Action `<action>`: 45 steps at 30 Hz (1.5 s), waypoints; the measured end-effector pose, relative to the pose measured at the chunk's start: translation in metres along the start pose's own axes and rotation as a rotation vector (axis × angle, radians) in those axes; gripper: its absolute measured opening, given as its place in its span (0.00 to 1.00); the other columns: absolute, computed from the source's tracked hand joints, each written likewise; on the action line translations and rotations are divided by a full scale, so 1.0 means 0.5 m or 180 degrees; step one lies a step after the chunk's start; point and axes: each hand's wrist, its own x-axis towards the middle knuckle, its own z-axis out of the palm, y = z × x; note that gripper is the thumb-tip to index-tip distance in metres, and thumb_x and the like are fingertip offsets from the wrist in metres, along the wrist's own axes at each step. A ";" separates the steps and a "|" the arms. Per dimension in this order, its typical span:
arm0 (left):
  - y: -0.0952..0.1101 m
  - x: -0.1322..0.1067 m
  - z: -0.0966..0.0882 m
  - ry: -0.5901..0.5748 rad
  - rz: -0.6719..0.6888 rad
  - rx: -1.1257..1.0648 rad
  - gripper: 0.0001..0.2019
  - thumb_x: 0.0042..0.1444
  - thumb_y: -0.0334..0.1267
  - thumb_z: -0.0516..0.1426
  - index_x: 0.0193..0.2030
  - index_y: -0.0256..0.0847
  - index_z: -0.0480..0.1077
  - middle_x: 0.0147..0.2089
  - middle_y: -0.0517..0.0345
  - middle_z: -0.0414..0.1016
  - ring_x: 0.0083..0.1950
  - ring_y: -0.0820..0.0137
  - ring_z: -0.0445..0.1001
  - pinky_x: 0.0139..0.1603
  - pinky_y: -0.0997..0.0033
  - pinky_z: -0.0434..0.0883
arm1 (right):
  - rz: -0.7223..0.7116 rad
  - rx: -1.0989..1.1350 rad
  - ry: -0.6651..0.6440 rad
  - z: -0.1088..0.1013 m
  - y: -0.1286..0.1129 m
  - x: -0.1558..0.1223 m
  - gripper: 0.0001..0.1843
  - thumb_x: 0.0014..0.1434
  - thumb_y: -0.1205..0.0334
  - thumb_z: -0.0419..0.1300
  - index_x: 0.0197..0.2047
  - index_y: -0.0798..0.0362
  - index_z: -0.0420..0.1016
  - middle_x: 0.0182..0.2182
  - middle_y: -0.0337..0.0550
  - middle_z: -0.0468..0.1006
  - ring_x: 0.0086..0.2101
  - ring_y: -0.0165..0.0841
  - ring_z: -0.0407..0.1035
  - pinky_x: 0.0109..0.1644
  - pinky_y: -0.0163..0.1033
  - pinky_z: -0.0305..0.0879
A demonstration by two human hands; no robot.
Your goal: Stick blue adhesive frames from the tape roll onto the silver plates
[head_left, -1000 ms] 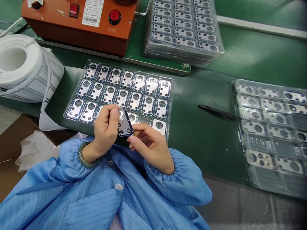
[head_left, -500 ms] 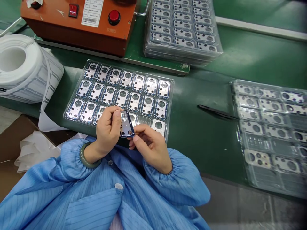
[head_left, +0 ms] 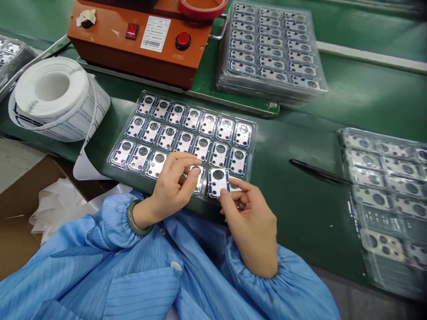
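My right hand (head_left: 251, 218) pinches a small silver metal plate (head_left: 218, 178) by its right edge, between thumb and fingers. The plate has a blue-black border, one large round hole and smaller ones. It is held tilted over the front row of a clear plastic tray (head_left: 255, 133) that bears rows of similar plates. To the left, my left hand (head_left: 176, 184) hovers above the same front row, fingers loosely bent, thumb and forefinger apart. I see nothing between them. Both hands hide part of the front row.
Black tweezers (head_left: 318, 172) lie right of the tray, near another plate tray (head_left: 370, 218). Behind stand an orange machine (head_left: 133, 53) and a stack of filled trays (head_left: 271, 89). A label roll (head_left: 50, 106) sits left, above a cardboard box (head_left: 36, 178) with crumpled white film (head_left: 55, 202).
The plate, earlier between both hands, has moved right and over the tray in my right hand alone. My left hand has let go of it. The view has shifted left.
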 end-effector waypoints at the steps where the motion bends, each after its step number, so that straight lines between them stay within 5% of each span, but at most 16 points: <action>1: 0.000 0.001 0.000 -0.0010 0.0069 -0.0010 0.07 0.62 0.32 0.52 0.46 0.38 0.69 0.45 0.50 0.68 0.36 0.76 0.70 0.27 0.79 0.74 | -0.0048 -0.0164 -0.0028 0.001 0.000 0.001 0.18 0.56 0.52 0.59 0.46 0.53 0.72 0.21 0.35 0.72 0.22 0.30 0.68 0.32 0.38 0.67; 6: -0.003 -0.005 -0.009 0.0043 0.0428 -0.0356 0.06 0.60 0.31 0.54 0.44 0.39 0.69 0.43 0.50 0.71 0.39 0.72 0.71 0.27 0.76 0.72 | -0.0392 -0.0787 -0.0130 0.011 -0.004 0.003 0.20 0.56 0.44 0.56 0.42 0.50 0.75 0.21 0.36 0.73 0.23 0.33 0.69 0.29 0.37 0.62; 11: -0.007 -0.054 -0.055 0.0784 0.0710 -0.0158 0.05 0.61 0.33 0.52 0.41 0.41 0.69 0.34 0.55 0.73 0.36 0.70 0.72 0.33 0.69 0.73 | -0.0353 -0.1120 -0.0147 0.007 -0.004 0.007 0.19 0.57 0.43 0.55 0.39 0.46 0.80 0.18 0.36 0.71 0.20 0.33 0.67 0.26 0.37 0.58; 18: -0.045 -0.078 -0.235 0.2372 0.0605 0.1814 0.06 0.57 0.32 0.57 0.41 0.41 0.71 0.41 0.55 0.70 0.45 0.68 0.70 0.43 0.66 0.70 | 0.0002 -0.0505 0.0155 0.020 -0.018 0.009 0.17 0.54 0.47 0.60 0.40 0.49 0.80 0.24 0.45 0.77 0.28 0.39 0.73 0.37 0.42 0.68; 21: -0.069 -0.067 -0.311 0.2384 -0.0145 0.2159 0.14 0.56 0.36 0.60 0.49 0.41 0.71 0.47 0.52 0.69 0.44 0.70 0.70 0.38 0.70 0.68 | -0.0087 -0.0418 0.0062 0.033 -0.031 0.007 0.18 0.55 0.47 0.60 0.41 0.50 0.79 0.26 0.45 0.78 0.29 0.39 0.73 0.39 0.43 0.68; 24: -0.088 -0.062 -0.349 0.2067 -0.0515 0.2178 0.16 0.54 0.39 0.62 0.50 0.41 0.73 0.47 0.52 0.68 0.39 0.73 0.69 0.38 0.71 0.68 | -0.0304 -0.0365 0.0023 0.044 -0.040 0.000 0.19 0.56 0.46 0.59 0.41 0.52 0.80 0.26 0.45 0.78 0.28 0.38 0.73 0.37 0.41 0.68; 29: -0.107 -0.054 -0.349 0.2122 -0.0575 0.1899 0.08 0.55 0.41 0.61 0.37 0.40 0.77 0.39 0.56 0.70 0.38 0.74 0.69 0.36 0.74 0.68 | -0.0715 -0.0282 0.0075 0.062 -0.036 -0.011 0.20 0.57 0.44 0.58 0.40 0.52 0.80 0.24 0.41 0.77 0.25 0.34 0.71 0.33 0.38 0.66; 36: -0.096 -0.046 -0.343 0.2943 -0.1134 -0.0191 0.14 0.58 0.49 0.57 0.38 0.38 0.69 0.20 0.68 0.65 0.18 0.82 0.59 0.19 0.81 0.58 | -0.0978 -0.0217 0.0021 0.072 -0.031 -0.013 0.18 0.59 0.48 0.58 0.41 0.53 0.80 0.26 0.41 0.78 0.26 0.32 0.71 0.33 0.36 0.67; 45: -0.071 -0.039 -0.343 0.3531 -0.0632 -0.0017 0.13 0.61 0.49 0.53 0.38 0.39 0.64 0.33 0.59 0.77 0.21 0.80 0.69 0.19 0.80 0.64 | -0.1094 -0.0323 0.0076 0.081 -0.026 -0.015 0.17 0.61 0.50 0.58 0.42 0.54 0.79 0.26 0.41 0.79 0.26 0.32 0.72 0.34 0.36 0.68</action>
